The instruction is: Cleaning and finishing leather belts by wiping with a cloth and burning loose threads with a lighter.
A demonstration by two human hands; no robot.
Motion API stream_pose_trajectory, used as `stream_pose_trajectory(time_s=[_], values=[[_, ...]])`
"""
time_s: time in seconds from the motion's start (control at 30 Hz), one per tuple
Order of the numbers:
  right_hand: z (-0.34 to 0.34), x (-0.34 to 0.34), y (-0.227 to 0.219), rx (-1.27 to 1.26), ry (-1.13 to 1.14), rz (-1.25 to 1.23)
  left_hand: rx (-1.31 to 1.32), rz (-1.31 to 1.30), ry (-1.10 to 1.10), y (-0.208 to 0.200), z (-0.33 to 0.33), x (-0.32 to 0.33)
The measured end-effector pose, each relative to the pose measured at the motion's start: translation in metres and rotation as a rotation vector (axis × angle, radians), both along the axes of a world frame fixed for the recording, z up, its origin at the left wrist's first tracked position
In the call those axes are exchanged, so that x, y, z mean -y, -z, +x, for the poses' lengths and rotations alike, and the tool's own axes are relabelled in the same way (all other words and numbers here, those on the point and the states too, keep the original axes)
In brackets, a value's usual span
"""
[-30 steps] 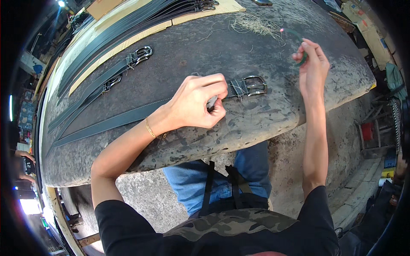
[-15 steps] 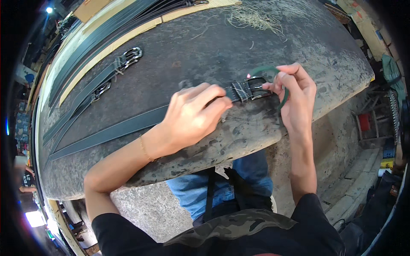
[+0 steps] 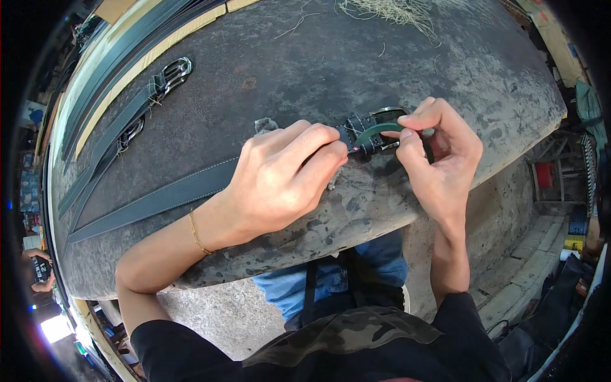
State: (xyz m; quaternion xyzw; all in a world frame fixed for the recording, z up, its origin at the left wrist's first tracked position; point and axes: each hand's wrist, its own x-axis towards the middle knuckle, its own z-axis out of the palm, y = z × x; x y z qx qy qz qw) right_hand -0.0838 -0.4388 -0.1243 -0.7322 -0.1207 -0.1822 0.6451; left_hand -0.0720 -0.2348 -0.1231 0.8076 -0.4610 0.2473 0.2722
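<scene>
A dark leather belt (image 3: 159,198) with pale edge stitching lies across the worktop, its metal buckle (image 3: 393,114) toward the right. My left hand (image 3: 280,181) is closed on the belt just left of the buckle, fingertips near the stitched loop (image 3: 358,126). Between thumb and fingers, my right hand (image 3: 445,149) pinches a curved green mosquito coil (image 3: 377,130). The coil arches over the buckle end, and its small glowing tip is at the stitching beside my left fingertips. My left hand hides part of the belt.
Two more belts with buckles (image 3: 175,73) lie on the left of the dark, worn worktop (image 3: 254,83). Behind them are several black straps (image 3: 137,48). Loose pale threads (image 3: 391,16) are heaped at the far edge. Another person (image 3: 41,274) is at the far left.
My right hand has brought the coil's glowing tip down and left, from above the buckle to the stitching. My left hand stays at the belt. The view has shifted slightly.
</scene>
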Motion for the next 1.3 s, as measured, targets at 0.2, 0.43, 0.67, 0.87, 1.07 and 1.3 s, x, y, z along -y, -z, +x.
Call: stream_pose_trajectory(time_s=[0.2, 0.43, 0.67, 0.87, 1.07, 1.3], values=[[0.0003, -0.0012, 0.0019, 0.023, 0.028, -0.064, 0.005, -0.007, 0.002, -0.0009, -0.0004, 0.0008], [0.0008, -0.0017, 0.0027, 0.021, 0.05, -0.072, 0.004, 0.0, 0.0, -0.0022, -0.0007, 0.0014], [0.0027, 0.0002, 0.0041, 0.031, 0.045, -0.099, 0.0, -0.008, -0.005, -0.0012, 0.0002, 0.0025], [0.0006, 0.0005, -0.0035, -0.088, 0.008, 0.186, -0.004, -0.022, -0.005, -0.0022, -0.0009, 0.0011], [0.0006, 0.0013, 0.0038, -0.075, 0.03, 0.024, 0.002, 0.007, -0.006, -0.0038, -0.0026, 0.0039], [0.0014, -0.0015, -0.0017, -0.064, 0.026, -0.088, 0.022, -0.006, -0.005, -0.0027, -0.0026, 0.0002]])
